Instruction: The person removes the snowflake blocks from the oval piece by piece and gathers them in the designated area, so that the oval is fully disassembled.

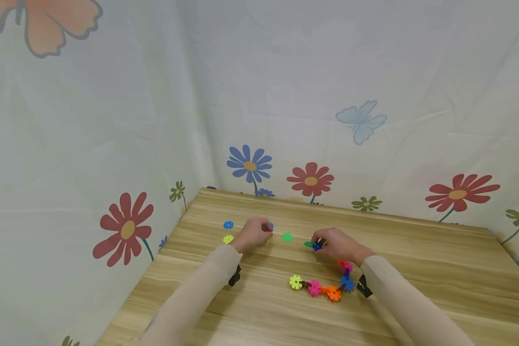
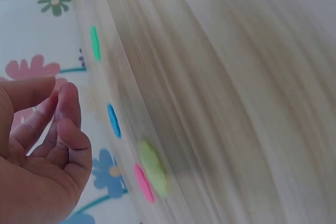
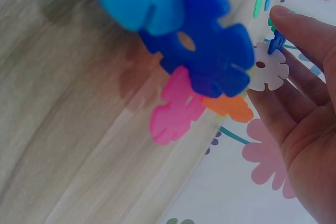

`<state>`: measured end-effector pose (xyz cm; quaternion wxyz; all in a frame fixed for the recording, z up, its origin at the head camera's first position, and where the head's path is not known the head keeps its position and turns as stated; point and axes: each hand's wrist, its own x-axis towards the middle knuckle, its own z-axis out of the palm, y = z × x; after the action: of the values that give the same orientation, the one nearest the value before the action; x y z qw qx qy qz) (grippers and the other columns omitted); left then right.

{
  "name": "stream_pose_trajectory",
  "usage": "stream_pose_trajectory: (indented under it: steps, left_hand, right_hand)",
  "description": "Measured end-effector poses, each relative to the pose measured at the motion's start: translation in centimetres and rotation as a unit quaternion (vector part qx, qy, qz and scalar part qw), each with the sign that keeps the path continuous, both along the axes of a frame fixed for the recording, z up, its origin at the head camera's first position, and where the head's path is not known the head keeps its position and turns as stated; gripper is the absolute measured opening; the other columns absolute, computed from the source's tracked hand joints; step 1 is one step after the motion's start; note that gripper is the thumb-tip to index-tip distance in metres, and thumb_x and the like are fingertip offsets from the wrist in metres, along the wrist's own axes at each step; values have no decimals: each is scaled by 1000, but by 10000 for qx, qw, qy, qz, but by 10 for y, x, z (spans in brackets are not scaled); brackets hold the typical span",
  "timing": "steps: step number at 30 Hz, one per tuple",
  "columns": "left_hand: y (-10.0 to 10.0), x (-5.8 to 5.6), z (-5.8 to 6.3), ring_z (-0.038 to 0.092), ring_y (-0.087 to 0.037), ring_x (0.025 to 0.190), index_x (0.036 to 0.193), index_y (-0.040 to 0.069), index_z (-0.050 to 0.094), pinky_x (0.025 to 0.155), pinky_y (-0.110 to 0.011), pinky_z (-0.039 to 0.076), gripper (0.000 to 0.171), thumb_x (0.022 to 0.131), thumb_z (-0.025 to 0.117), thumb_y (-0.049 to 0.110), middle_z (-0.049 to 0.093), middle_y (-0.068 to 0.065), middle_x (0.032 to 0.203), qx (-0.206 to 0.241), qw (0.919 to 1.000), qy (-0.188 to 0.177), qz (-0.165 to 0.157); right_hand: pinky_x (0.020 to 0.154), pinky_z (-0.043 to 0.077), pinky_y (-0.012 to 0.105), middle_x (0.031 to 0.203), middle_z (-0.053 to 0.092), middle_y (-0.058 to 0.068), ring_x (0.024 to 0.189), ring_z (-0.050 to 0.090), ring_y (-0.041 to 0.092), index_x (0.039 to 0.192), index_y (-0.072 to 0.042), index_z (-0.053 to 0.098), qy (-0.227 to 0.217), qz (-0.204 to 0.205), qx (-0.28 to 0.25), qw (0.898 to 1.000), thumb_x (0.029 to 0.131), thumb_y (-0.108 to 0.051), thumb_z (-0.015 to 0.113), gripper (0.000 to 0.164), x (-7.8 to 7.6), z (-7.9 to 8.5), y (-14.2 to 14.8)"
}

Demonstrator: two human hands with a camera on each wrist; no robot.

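My right hand pinches the end of a chain of flower-shaped linking discs between thumb and fingers. By its fingertips in the right wrist view are a white disc and a small dark blue disc, with a bit of green behind the thumb. The chain curves back toward me through a blue disc, an orange disc and a pink disc to a yellow disc. My left hand hovers low over the table, fingers loosely curled with nothing visible between them, near a loose blue disc.
Loose discs lie toward the table's far left: a green one, a blue one, a yellow one, and a pink one seen in the left wrist view. A flower-printed curtain hangs behind the wooden table.
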<state>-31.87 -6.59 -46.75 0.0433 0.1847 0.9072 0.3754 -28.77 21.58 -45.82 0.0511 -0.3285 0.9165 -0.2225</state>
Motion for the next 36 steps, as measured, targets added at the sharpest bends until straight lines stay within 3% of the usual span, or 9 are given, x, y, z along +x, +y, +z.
stream_pose_trajectory:
  steps: [5, 10, 19, 26, 36]
  left_hand:
    - [21, 6, 4, 55, -12, 65, 87, 4, 64, 57, -24, 45, 5, 86, 67, 7, 59, 0, 76, 238, 9991, -240, -243]
    - [38, 10, 4, 55, -11, 67, 85, 6, 65, 59, -24, 46, 4, 85, 69, 7, 60, 2, 77, 348, 9983, -229, -414]
    - [63, 17, -1, 55, -11, 73, 90, 5, 67, 65, -25, 46, 9, 83, 71, 9, 62, 2, 81, 603, 9961, -494, -418]
    - [73, 18, -8, 56, -9, 70, 83, 7, 67, 61, -23, 46, 8, 80, 73, 2, 64, -2, 80, 684, 9959, -194, -563]
    - [79, 18, -11, 54, -8, 68, 80, 9, 64, 61, -21, 46, 12, 79, 75, 3, 65, -6, 81, 585, 9961, -75, -663]
  right_hand:
    - [80, 51, 37, 95, 64, -1, 88, 61, 18, 98, -10, 65, -9, -8, 13, 10000, 81, -11, 75, 20, 0, 0, -1]
    - [81, 51, 37, 94, 64, -2, 88, 61, 18, 98, -10, 65, -2, -7, 35, 10000, 81, -11, 75, 20, -1, -1, -3]
    - [80, 51, 35, 94, 64, -3, 85, 60, 16, 99, -10, 66, 40, -12, -10, 10000, 81, -12, 76, 21, -2, -1, -3]
    - [79, 52, 35, 95, 65, -4, 85, 61, 16, 99, -12, 66, 145, 59, -143, 9998, 81, -12, 76, 21, -2, -3, -3]
    - [78, 52, 33, 96, 66, -1, 87, 64, 16, 99, -11, 65, 250, 189, -305, 9990, 81, -9, 75, 21, -2, -7, -1]
